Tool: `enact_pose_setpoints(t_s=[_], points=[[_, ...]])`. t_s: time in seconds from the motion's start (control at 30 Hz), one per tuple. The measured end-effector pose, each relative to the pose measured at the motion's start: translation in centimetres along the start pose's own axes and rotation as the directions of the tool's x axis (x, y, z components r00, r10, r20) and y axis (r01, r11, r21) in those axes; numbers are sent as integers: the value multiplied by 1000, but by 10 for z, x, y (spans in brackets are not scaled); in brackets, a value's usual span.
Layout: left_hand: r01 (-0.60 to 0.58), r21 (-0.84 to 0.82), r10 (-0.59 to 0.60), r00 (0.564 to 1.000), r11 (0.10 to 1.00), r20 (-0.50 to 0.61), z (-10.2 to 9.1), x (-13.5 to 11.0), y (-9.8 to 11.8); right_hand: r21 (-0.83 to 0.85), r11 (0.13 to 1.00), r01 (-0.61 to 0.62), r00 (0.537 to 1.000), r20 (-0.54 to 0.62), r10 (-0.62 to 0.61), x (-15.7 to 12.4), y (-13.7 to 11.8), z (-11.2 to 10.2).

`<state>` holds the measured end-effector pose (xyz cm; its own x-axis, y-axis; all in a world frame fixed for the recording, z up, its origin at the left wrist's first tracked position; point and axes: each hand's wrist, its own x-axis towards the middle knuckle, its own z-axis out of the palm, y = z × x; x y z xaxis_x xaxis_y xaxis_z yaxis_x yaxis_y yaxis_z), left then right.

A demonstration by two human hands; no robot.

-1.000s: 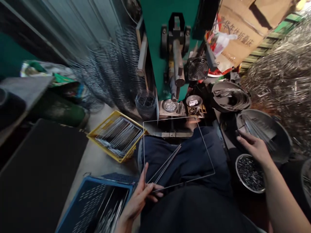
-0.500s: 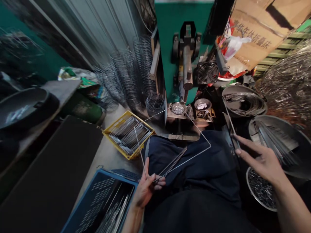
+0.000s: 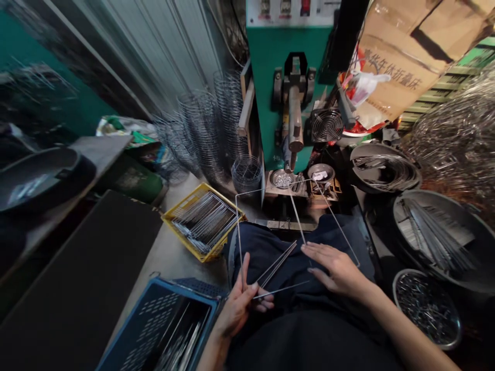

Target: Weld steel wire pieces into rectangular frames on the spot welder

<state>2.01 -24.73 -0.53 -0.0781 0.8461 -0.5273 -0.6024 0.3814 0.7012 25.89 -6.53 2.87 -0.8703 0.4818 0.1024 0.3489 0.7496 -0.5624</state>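
Now the right hand (image 3: 336, 269) had swung over the lap (image 3: 270, 239), pinching a rod (image 3: 297, 215), left hand (image 3: 238, 305) gripping a frame (image 3: 238, 234), machine (image 3: 265, 67) ahead.

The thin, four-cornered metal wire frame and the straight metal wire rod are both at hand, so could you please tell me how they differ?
Shape: the wire frame is bent at its corners, while the wire rod runs straight.
Size: the frame spans a wide outline; the rod is a single shorter length.
Hold: the left hand grips the frame; the right hand has the rod at its fingertips.
Both are thin and greyish.
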Motion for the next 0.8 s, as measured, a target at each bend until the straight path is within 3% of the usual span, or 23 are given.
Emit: enact_pose_setpoints(t_s=[0.2, 0.4, 0.5, 0.8], points=[[53, -24, -50, 990, 998, 129, 8, 19, -11, 115, 988, 101, 991, 77, -110, 23, -34, 21], [1, -26, 2, 991, 1000, 132, 9, 18, -8, 43, 999, -19, 1000, -17, 20, -11, -17, 10], [-15, -22, 18, 993, 1000, 113, 10, 15, -4, 60, 996, -72, 997, 6, 72, -24, -13, 8], [-66, 35, 62, 992, 997, 109, 17, 14, 1, 94, 992, -83, 997, 18, 81, -34, -14, 9]])
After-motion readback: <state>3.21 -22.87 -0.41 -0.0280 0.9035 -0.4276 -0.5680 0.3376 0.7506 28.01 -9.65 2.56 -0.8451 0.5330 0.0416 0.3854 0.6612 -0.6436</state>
